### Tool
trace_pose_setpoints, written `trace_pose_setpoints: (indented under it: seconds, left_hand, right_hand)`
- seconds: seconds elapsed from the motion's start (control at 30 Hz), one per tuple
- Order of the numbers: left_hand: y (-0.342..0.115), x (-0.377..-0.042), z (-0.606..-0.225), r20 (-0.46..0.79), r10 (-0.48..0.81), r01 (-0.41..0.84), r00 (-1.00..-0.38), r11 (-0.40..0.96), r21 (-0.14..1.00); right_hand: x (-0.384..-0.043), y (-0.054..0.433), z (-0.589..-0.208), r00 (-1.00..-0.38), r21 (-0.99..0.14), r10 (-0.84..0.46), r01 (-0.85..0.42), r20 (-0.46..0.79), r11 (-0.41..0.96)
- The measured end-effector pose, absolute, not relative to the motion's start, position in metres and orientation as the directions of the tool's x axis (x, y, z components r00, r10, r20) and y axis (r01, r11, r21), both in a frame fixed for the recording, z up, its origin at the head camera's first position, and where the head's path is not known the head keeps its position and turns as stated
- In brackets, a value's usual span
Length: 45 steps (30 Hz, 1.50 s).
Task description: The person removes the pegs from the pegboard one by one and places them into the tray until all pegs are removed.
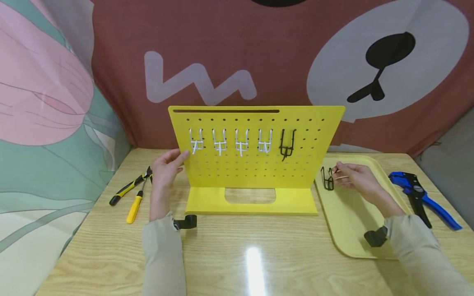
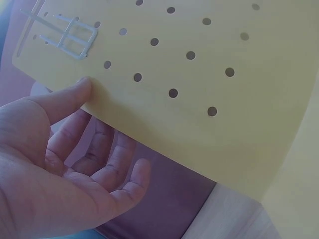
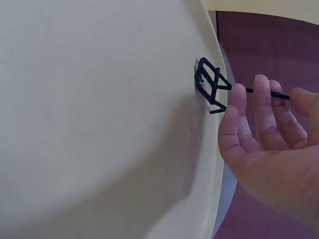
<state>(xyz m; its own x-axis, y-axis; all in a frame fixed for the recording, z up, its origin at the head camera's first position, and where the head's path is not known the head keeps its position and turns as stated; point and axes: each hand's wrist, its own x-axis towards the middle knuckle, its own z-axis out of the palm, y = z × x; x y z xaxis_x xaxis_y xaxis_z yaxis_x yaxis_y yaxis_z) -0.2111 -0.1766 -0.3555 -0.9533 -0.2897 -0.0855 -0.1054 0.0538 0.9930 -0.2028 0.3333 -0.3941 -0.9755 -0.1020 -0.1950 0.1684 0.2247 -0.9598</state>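
A yellow pegboard stands upright on its base on the table. Several white wire hooks hang on it in a row, with one black wire hook at the row's right end. My left hand holds the board's left edge, thumb on the front face and fingers behind. Over the pale yellow tray, my right hand pinches a second black wire hook by its long prong. The hook's wire frame points away from the fingers, close to the tray's surface.
Left of the board lie black-and-yellow pliers and a yellow-handled screwdriver. A blue-and-black hand tool lies right of the tray. Behind the table hangs a printed curtain.
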Motion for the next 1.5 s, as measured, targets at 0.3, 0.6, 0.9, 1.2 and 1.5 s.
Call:
trace_pose_setpoints:
  seconds: [0.3,0.6,0.9,1.2,1.5]
  left_hand:
    - [-0.177,-0.211,-0.356,-0.083,-0.288,-0.101,-0.954,0.048,0.994]
    - [-0.176,-0.210,-0.355,-0.069,-0.288,-0.087,-0.955,0.051,0.995]
    - [-0.175,-0.210,-0.354,-0.092,-0.288,-0.107,-0.953,0.038,0.993]
    - [-0.174,-0.211,-0.354,-0.093,-0.288,-0.109,-0.953,0.043,0.993]
    - [-0.174,-0.209,-0.351,-0.085,-0.281,-0.106,-0.956,0.061,0.992]
  right_hand:
    - [-0.209,0.332,-0.393,-0.972,-0.947,-0.097,0.182,-0.214,0.263]
    - [-0.209,0.327,-0.393,-0.969,-0.922,-0.088,0.189,-0.231,0.338]
    - [-0.198,0.320,-0.384,-0.995,-0.946,-0.049,0.067,-0.087,0.317]
    - [-0.181,0.284,-0.353,-0.987,-0.981,-0.002,-0.160,0.160,0.111]
    - [-0.152,0.234,-0.341,-0.955,-0.944,0.077,-0.295,0.287,-0.150]
